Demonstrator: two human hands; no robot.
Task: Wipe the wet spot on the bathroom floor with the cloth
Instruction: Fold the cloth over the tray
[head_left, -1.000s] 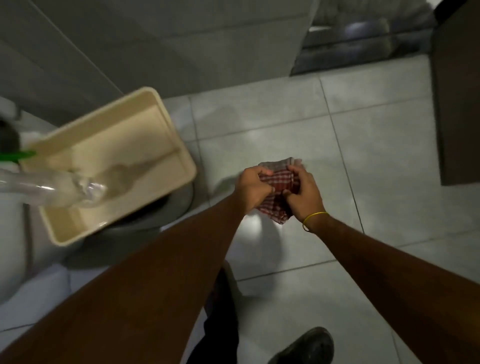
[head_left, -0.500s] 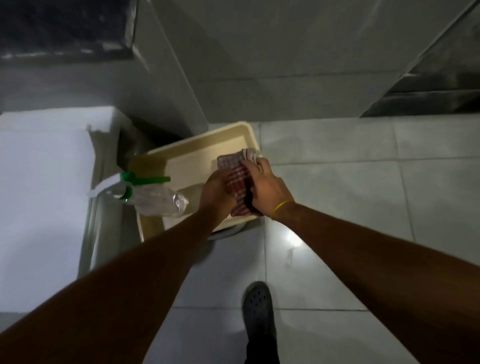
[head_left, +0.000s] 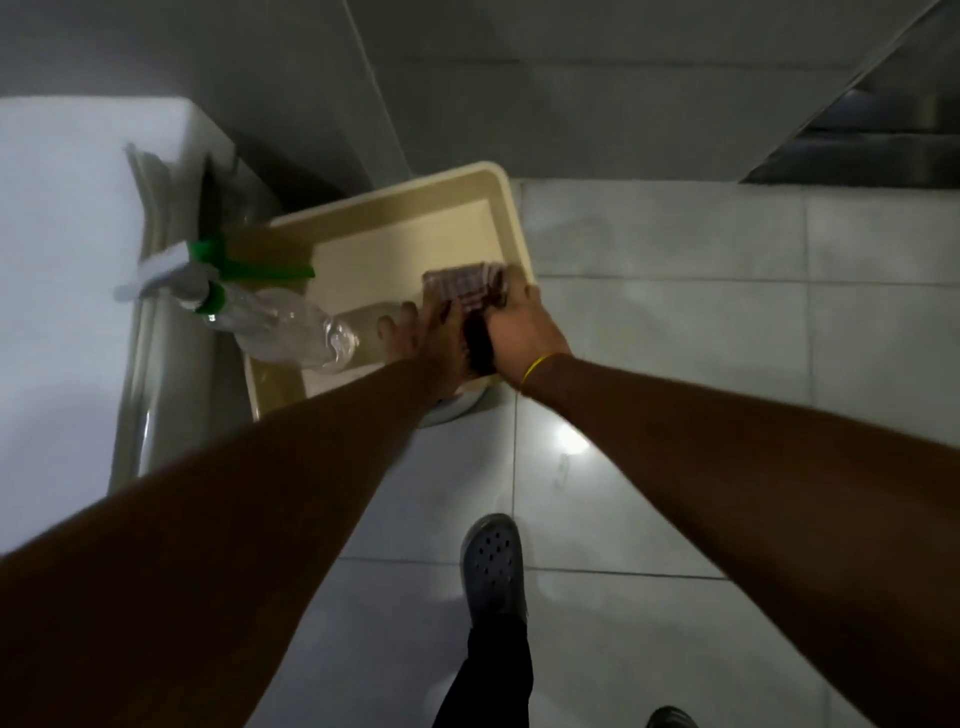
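At nine o'clock a clear spray bottle (head_left: 280, 325) lies on its side, half in the beige tray (head_left: 511, 218), its long axis running toward four o'clock. The left hand (head_left: 421, 338) rests flat, fingers spread, on the tray floor. Just right of it the right hand (head_left: 524, 325) grips the folded checked cloth (head_left: 460, 286) at the tray's right rim. I judge the wet spot (head_left: 569, 452) to be the glossy patch at five o'clock from the hands, nearer the right arm.
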